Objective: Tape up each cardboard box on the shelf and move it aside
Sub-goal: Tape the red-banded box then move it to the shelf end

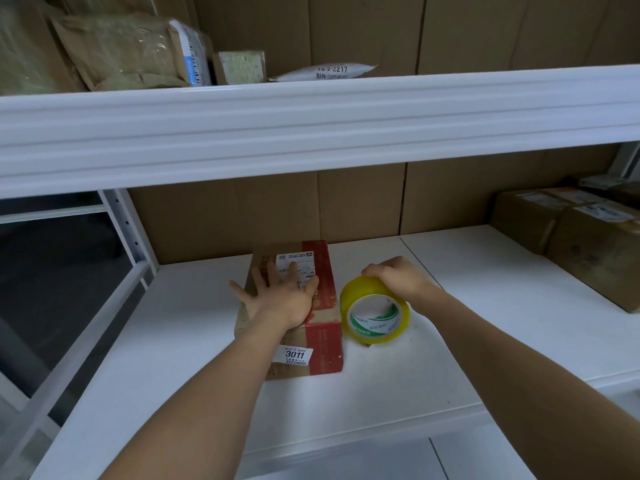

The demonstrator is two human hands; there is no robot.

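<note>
1. Cardboard box (294,306) lies flat on the white shelf (450,306), left of centre. Its long axis runs front to back, one short end facing the viewer and the other near the cardboard back wall (346,202).
2. A red band runs the length of the box along its right side. A white label sits on the far half of the top; a sticker reading "3011" (296,355) is on the near end.
3. Left hand (280,296) rests palm down on the box top, fingers straight and spread, pointing toward the back wall; it grasps nothing.
4. Tape roll (374,310), yellow, stands on edge just beside the right side of the box, its open core facing the viewer.
5. Right hand (398,278) is curled over the top of the tape roll, gripping it.
6. More brown boxes (571,237) sit at the far right of the same shelf, well apart.
7. Upper shelf holds parcels (131,53).
</note>
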